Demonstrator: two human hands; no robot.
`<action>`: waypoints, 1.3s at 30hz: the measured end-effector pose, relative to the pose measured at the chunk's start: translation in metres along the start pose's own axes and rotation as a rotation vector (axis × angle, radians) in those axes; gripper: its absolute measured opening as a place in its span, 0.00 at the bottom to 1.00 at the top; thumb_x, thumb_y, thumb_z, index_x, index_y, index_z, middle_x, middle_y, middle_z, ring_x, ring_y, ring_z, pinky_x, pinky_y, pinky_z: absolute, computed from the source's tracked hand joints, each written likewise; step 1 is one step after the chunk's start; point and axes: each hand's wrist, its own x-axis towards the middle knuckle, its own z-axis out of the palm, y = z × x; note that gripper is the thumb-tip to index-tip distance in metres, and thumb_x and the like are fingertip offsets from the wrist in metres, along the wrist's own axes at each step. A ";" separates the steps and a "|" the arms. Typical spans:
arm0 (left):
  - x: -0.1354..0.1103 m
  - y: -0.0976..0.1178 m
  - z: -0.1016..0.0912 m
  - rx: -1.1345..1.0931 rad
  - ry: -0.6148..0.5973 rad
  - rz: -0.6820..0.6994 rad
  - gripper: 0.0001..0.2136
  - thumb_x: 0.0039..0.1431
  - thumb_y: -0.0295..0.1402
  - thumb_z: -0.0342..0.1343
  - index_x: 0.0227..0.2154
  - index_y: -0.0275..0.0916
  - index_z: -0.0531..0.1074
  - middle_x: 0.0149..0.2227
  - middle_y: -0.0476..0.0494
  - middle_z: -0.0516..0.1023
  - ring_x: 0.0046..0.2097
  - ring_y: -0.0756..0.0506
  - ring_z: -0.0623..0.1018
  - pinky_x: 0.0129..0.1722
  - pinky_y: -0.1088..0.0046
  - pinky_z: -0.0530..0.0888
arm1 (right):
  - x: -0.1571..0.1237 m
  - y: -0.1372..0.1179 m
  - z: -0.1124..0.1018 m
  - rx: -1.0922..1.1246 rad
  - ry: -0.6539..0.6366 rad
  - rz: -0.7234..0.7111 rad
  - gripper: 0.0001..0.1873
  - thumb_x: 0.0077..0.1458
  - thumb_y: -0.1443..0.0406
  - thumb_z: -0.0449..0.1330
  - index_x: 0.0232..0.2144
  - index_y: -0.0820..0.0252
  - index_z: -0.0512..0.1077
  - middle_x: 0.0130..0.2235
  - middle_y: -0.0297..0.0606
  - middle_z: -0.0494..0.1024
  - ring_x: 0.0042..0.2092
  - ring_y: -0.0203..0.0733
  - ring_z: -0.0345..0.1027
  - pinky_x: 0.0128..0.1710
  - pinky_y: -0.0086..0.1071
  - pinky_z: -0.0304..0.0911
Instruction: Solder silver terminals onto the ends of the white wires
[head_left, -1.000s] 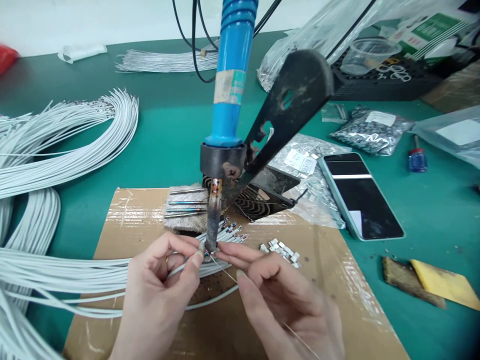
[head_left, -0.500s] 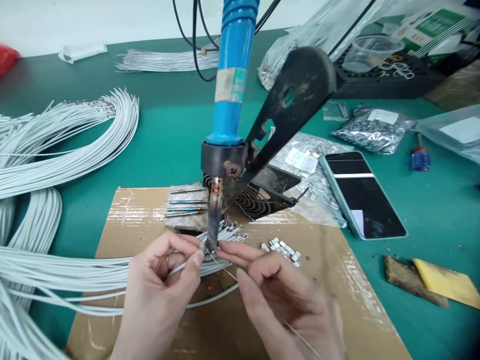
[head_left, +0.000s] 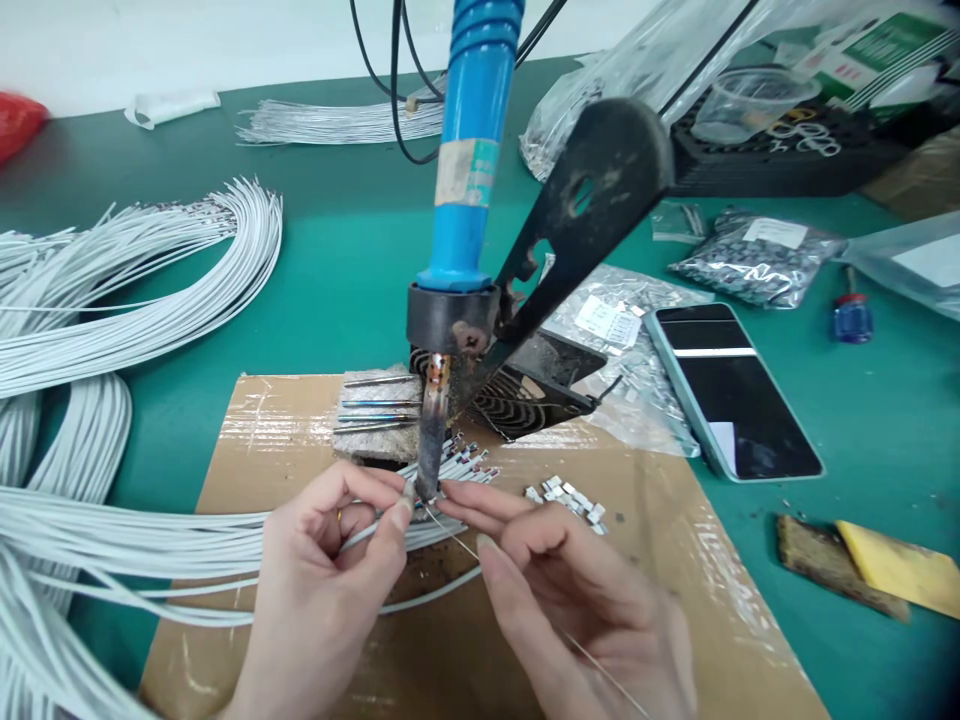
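A blue-handled soldering iron [head_left: 466,190] hangs tip down in a black stand arm [head_left: 589,205]. Just left of its tip, my left hand [head_left: 330,560] pinches a white cable [head_left: 361,537] between thumb and index finger. My right hand [head_left: 570,590] is closed on a thin solder wire [head_left: 454,538], which runs from under the tip back through the palm. The right index and middle fingertips reach close beside the tip. What lies right under the tip is small and partly hidden by my fingers. Behind it lie several cable ends [head_left: 469,462] with small metal connectors.
Cardboard [head_left: 247,440] covers the work spot. Small metal connectors [head_left: 568,500] lie at right, near a phone [head_left: 739,390]. A black fan [head_left: 517,390] and a pad with metal rods [head_left: 377,412] stand behind. White cable bundles [head_left: 225,270] fill the left side.
The whole view shifts slightly, so things sit a little farther right. Both hands keep their places and grips at the iron's tip.
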 end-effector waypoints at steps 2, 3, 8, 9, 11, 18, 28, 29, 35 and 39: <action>0.000 0.000 -0.001 0.000 0.001 0.003 0.07 0.61 0.25 0.65 0.27 0.40 0.79 0.36 0.50 0.84 0.31 0.54 0.82 0.31 0.87 0.75 | 0.000 0.000 0.000 -0.003 0.002 -0.001 0.13 0.61 0.68 0.65 0.24 0.53 0.71 0.47 0.37 0.88 0.46 0.45 0.86 0.54 0.33 0.76; 0.000 0.000 -0.001 0.002 0.002 0.004 0.07 0.61 0.25 0.65 0.27 0.40 0.79 0.36 0.50 0.84 0.31 0.54 0.82 0.31 0.87 0.75 | 0.000 0.000 0.000 -0.004 0.003 -0.003 0.13 0.61 0.68 0.65 0.24 0.53 0.71 0.47 0.37 0.88 0.46 0.45 0.86 0.54 0.34 0.75; 0.002 0.006 0.006 -0.018 0.038 0.016 0.07 0.53 0.22 0.68 0.24 0.39 0.79 0.32 0.51 0.84 0.28 0.55 0.81 0.28 0.89 0.74 | 0.000 0.001 0.003 -0.013 0.020 -0.011 0.12 0.59 0.67 0.65 0.24 0.52 0.71 0.46 0.33 0.88 0.46 0.42 0.85 0.54 0.31 0.74; 0.003 0.008 0.008 -0.029 0.054 0.018 0.07 0.51 0.22 0.68 0.23 0.38 0.78 0.30 0.51 0.84 0.27 0.55 0.80 0.27 0.89 0.74 | 0.000 0.001 0.003 -0.019 0.025 -0.012 0.13 0.59 0.67 0.65 0.24 0.52 0.71 0.46 0.32 0.88 0.45 0.42 0.85 0.54 0.30 0.74; 0.004 0.011 0.012 -0.049 0.080 0.019 0.07 0.48 0.21 0.68 0.22 0.38 0.78 0.29 0.52 0.84 0.25 0.56 0.79 0.25 0.90 0.73 | 0.000 0.002 0.003 -0.030 0.032 -0.013 0.13 0.59 0.66 0.65 0.24 0.52 0.71 0.46 0.32 0.88 0.45 0.41 0.85 0.53 0.29 0.75; 0.002 0.010 0.009 -0.024 0.074 0.039 0.07 0.49 0.21 0.68 0.23 0.39 0.79 0.30 0.52 0.85 0.26 0.56 0.80 0.26 0.90 0.73 | -0.001 0.008 0.003 -0.018 0.033 -0.040 0.13 0.59 0.66 0.66 0.23 0.52 0.71 0.46 0.35 0.88 0.46 0.45 0.85 0.54 0.34 0.75; 0.003 0.011 0.012 -0.035 0.106 0.049 0.07 0.48 0.21 0.68 0.22 0.38 0.79 0.29 0.52 0.85 0.25 0.56 0.80 0.25 0.91 0.73 | 0.001 0.002 0.001 -0.021 -0.001 -0.036 0.12 0.59 0.68 0.65 0.25 0.53 0.72 0.45 0.39 0.88 0.46 0.47 0.85 0.54 0.35 0.76; 0.003 0.011 0.011 -0.029 0.101 0.053 0.07 0.47 0.21 0.68 0.22 0.39 0.79 0.29 0.52 0.85 0.25 0.56 0.81 0.25 0.91 0.73 | 0.001 0.001 0.001 -0.024 -0.002 -0.040 0.12 0.59 0.68 0.65 0.24 0.53 0.73 0.45 0.37 0.88 0.46 0.45 0.86 0.53 0.33 0.76; 0.002 0.011 0.012 -0.024 0.123 0.066 0.06 0.48 0.22 0.68 0.22 0.38 0.80 0.29 0.51 0.86 0.25 0.56 0.81 0.26 0.91 0.74 | 0.000 0.002 0.003 -0.041 0.007 -0.056 0.12 0.59 0.69 0.65 0.24 0.52 0.72 0.45 0.32 0.88 0.45 0.42 0.86 0.53 0.30 0.75; 0.002 0.010 0.012 -0.005 0.124 0.079 0.06 0.49 0.22 0.68 0.22 0.39 0.80 0.30 0.51 0.86 0.25 0.56 0.81 0.25 0.91 0.74 | 0.000 0.004 0.003 -0.070 0.009 -0.089 0.13 0.59 0.69 0.64 0.24 0.52 0.71 0.46 0.33 0.88 0.45 0.42 0.86 0.52 0.29 0.75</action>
